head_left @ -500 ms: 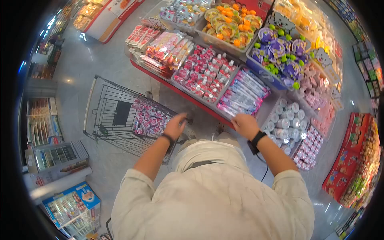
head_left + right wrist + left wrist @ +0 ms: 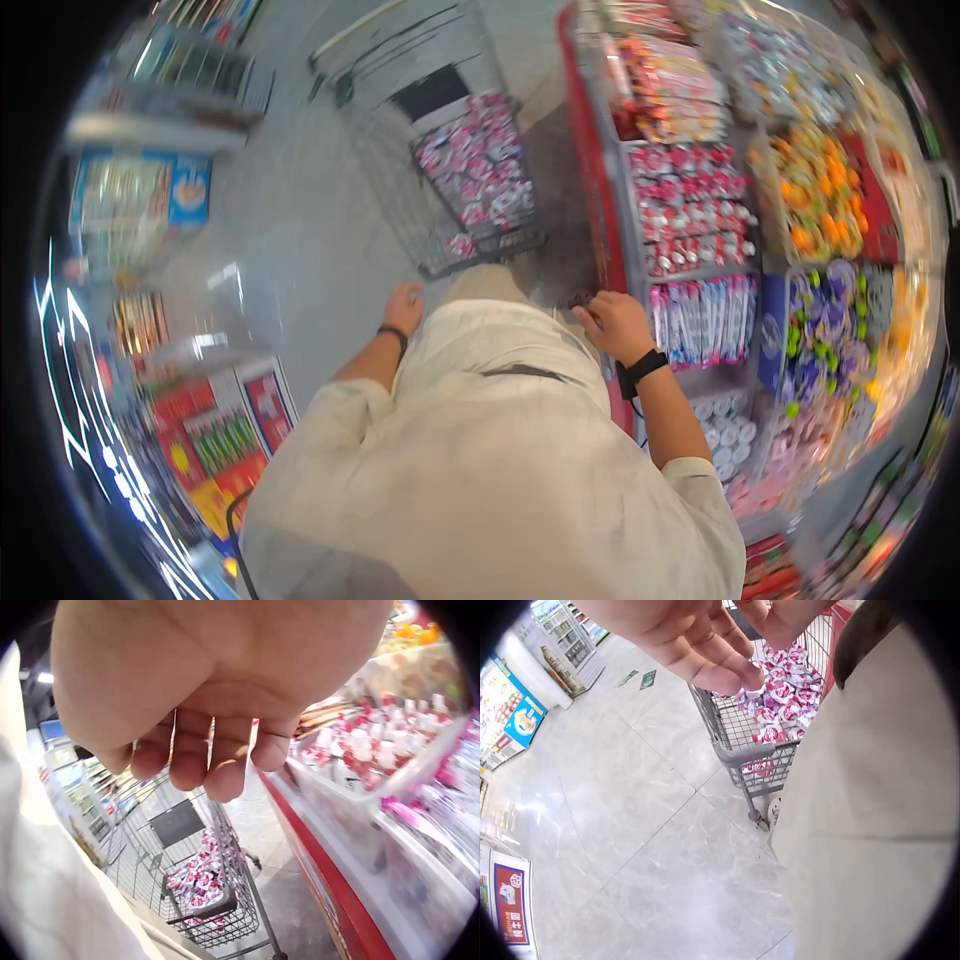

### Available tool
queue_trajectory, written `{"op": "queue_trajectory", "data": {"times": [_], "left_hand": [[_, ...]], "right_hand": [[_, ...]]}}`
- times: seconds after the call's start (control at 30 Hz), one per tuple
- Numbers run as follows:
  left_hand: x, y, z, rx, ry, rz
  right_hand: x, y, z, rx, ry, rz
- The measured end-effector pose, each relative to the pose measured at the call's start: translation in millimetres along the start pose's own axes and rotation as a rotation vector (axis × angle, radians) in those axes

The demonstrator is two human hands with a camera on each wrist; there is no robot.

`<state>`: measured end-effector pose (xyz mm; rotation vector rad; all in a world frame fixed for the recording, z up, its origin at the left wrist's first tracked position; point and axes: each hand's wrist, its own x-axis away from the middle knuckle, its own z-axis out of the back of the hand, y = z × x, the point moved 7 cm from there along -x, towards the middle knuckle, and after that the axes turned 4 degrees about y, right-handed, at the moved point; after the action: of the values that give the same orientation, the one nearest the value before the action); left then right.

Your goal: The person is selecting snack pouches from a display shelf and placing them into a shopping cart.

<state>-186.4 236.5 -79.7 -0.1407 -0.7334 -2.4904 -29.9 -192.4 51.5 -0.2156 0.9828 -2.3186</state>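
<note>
The grey wire shopping cart (image 2: 746,754) is seen just ahead of the person, and pink-and-white wrapped packets (image 2: 475,155) are heaped inside it. The left hand (image 2: 403,307) is held at the near left of the cart, its fingers loosely bent – nothing is gripped. The right hand (image 2: 620,326) is held at the cart's near right, close to the red-edged display stand (image 2: 600,180); its fingers are relaxed and slightly curled, and nothing is grasped. On the stand, to the cart's right, white-capped pouches (image 2: 367,746) are packed in a clear bin, with slim pink-and-silver packs (image 2: 703,320) laid in the adjoining one. Orange-topped packs (image 2: 818,190) are stocked farther from the cart – rightward, past the pouches
</note>
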Motion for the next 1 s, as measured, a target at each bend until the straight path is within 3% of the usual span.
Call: {"op": "queue_trajectory", "data": {"times": [0.13,0.2,0.27,0.33,0.4,0.43,0.57,0.63,0.67,0.7,0.73,0.77,0.83,0.87,0.93,0.97,1.0], "left_hand": [[-23.1,-7.8,-0.5,0.075,-0.008,0.084],[-54.9,-23.5,-13.6,0.205,0.022,0.084],[-64.4,-38.3,-1.9,0.075,0.124,-0.032],[-93.0,-60.5,-5.4,0.094,0.092,0.008],[-131.5,-57.9,-5.1,0.124,0.136,0.003],[-145.8,-53.9,5.1,0.187,0.075,-0.012],[-210.1,-51.4,-58.5,0.312,-0.039,-0.067],[-238.8,-67.0,-108.1,0.522,-0.014,0.184],[-242.1,-87.1,-140.8,0.432,0.021,0.305],[-250.3,-93.8,-156.3,0.513,-0.07,0.561],[-254.6,-96.2,-173.0,0.59,-0.166,0.816],[-263.8,-101.7,-195.6,0.584,-0.181,0.831],[-252.3,-134.4,-236.5,0.191,-0.292,1.343],[-248.5,-150.8,-252.4,0.181,-0.295,1.358],[-235.5,-179.7,-310.6,0.503,-0.451,1.48],[-218.9,-210.2,-347.7,0.276,-0.467,1.532],[-213.2,-206.5,-347.4,0.257,-0.481,1.543]], "right_hand": [[-45.6,-5.9,-39.8,0.007,-0.121,0.107],[-62.1,-1.3,-57.7,0.065,-0.306,0.017],[-72.2,-5.7,-79.0,0.116,-0.343,-0.002],[-77.6,1.4,-108.3,0.135,-0.427,-0.072],[-96.2,16.4,-123.2,0.143,-0.492,-0.153],[-108.8,9.9,-135.5,0.097,-0.472,-0.178],[-164.8,20.2,-190.4,0.022,-0.529,-0.279],[-203.1,38.0,-229.3,-0.056,-0.434,-0.225],[-216.1,50.2,-255.1,-0.038,-0.454,-0.265],[-232.8,63.9,-276.5,-0.011,-0.462,-0.303],[-241.4,90.4,-303.6,-0.068,-0.438,-0.429],[-244.5,117.2,-334.0,-0.127,-0.418,-0.553],[-271.5,152.4,-369.8,-0.06,-0.379,-0.578],[-275.9,163.0,-391.1,-0.067,-0.394,-0.584],[-288.6,189.9,-415.3,0.033,-0.353,-0.701],[-290.0,194.0,-424.6,0.039,-0.387,-0.688],[-295.0,196.0,-430.6,0.044,-0.419,-0.673]]}}
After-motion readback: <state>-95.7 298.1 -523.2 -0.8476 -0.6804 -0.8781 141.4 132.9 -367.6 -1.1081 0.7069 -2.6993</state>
